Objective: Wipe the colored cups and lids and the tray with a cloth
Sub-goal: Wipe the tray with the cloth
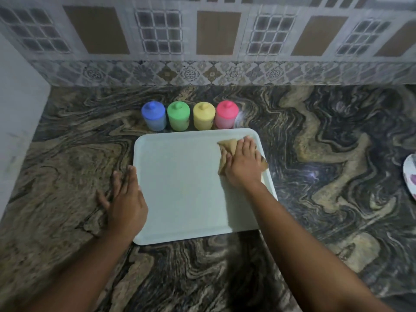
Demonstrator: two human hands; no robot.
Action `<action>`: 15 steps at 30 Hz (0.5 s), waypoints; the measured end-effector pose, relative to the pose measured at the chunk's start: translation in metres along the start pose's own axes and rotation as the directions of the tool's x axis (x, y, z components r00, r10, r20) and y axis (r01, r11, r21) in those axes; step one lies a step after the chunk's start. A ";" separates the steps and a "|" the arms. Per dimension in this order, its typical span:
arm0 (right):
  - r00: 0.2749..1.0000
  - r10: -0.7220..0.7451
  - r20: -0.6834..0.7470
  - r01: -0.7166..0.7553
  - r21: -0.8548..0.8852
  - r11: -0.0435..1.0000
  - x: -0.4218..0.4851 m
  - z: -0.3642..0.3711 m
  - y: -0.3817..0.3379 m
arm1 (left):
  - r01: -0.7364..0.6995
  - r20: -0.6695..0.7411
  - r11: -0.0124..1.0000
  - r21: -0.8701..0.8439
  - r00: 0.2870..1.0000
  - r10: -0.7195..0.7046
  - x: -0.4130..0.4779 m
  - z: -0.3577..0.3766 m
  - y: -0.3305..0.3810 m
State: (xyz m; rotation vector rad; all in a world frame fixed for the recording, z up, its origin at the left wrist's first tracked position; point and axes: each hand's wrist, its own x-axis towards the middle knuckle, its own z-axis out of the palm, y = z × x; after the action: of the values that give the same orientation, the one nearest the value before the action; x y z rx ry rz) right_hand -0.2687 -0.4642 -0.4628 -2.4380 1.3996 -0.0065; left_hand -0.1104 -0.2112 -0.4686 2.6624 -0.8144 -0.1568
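Four lidded plastic cups stand in a row just behind the tray, lids on: the blue cup [154, 117], the green cup [178, 115], the yellow cup [203, 115] and the pink cup [226, 114]. The pale green rectangular plastic tray [180, 188] lies flat on the marbled brown-and-black stone table [315, 154]. The step in hand looks to be wiping the tray. The right hand [244, 164] lies flat with its fingers straight, pressing a crumpled tan cloth [226, 149] onto the tray's far right corner. The left hand [126, 199] lies spread on the table, its fingers along the tray's left rim, seemingly bracing it. Most of the tray floor lies bare to the left of the cloth, so the next move probably calls for sweeping the cloth leftward under steady pressure while the left hand stops the tray from sliding.
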 end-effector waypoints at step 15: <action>0.991 -0.132 0.016 0.132 0.020 0.991 -0.044 0.002 0.015 | 0.070 -0.001 0.997 -0.034 0.998 -0.070 0.001 0.004 0.002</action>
State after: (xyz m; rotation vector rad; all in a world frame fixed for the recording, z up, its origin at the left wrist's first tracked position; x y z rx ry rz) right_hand -0.3033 -0.4335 -0.4622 -2.5042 1.2234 -0.0301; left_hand -0.1113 -0.2147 -0.4714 2.6598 -0.7122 -0.1830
